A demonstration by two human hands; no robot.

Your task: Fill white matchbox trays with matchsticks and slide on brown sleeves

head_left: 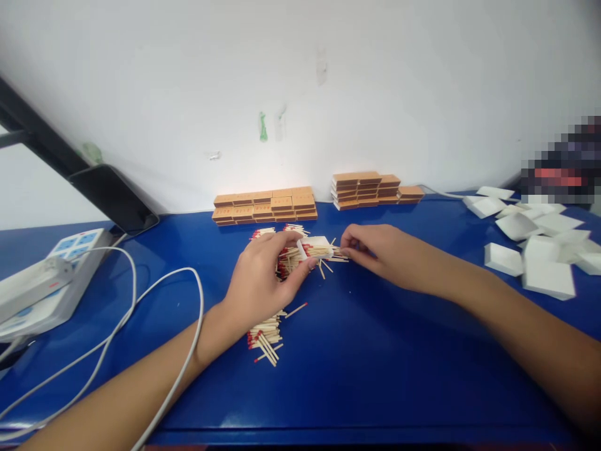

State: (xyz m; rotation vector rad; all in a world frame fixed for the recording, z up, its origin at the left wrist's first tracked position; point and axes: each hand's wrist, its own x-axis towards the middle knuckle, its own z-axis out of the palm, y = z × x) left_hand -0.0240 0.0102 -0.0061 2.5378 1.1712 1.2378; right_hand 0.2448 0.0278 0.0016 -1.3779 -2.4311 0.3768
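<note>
My left hand (263,272) holds a small white matchbox tray (321,242) between thumb and fingers. Red-tipped matchsticks (315,252) lie in the tray, tilted toward me. My right hand (370,247) is just right of it, fingertips drawn together beside the plain ends of some matches (339,255); whether they grip any is too small to tell. Under and behind my left hand lies a heap of matches (284,263), partly hidden. Nearer to me is another pile of matches (265,338), with one loose match (296,310) beside it.
Stacked brown matchboxes (265,205) and a second stack (359,190) stand along the wall. White empty trays (547,275) are heaped at the right. At the left are a power strip (84,250), a leaning phone (115,197) and a white cable (200,294) crossing my left forearm.
</note>
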